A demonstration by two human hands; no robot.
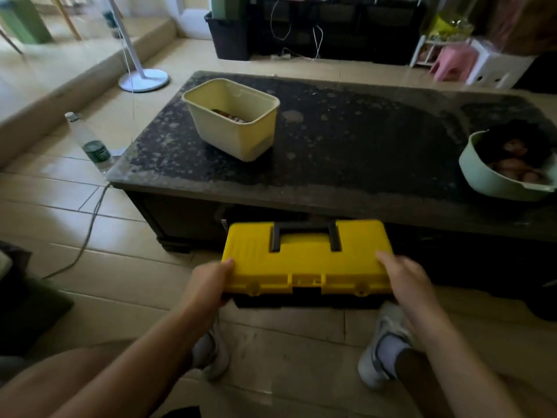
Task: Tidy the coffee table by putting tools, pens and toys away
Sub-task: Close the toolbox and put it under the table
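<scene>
At the lower centre of the frame, in front of the coffee table [361, 140] and above the floor tiles, the left hand [211, 282] grips the left end of the yellow toolbox [304, 263], thumb laid over the lid edge, its other fingers hidden below. The box is hard plastic, so it should be stiff and smooth. It is probably heavy and rattly if tools are inside, and both front latches [253, 288] look closed. Holding it by the two ends keeps it level, though the black handle [306, 233] on top would also serve. The right hand [404, 279] lies on the right corner, fingers close together across the lid. It is blurred, so I cannot tell whether it wraps underneath.
</scene>
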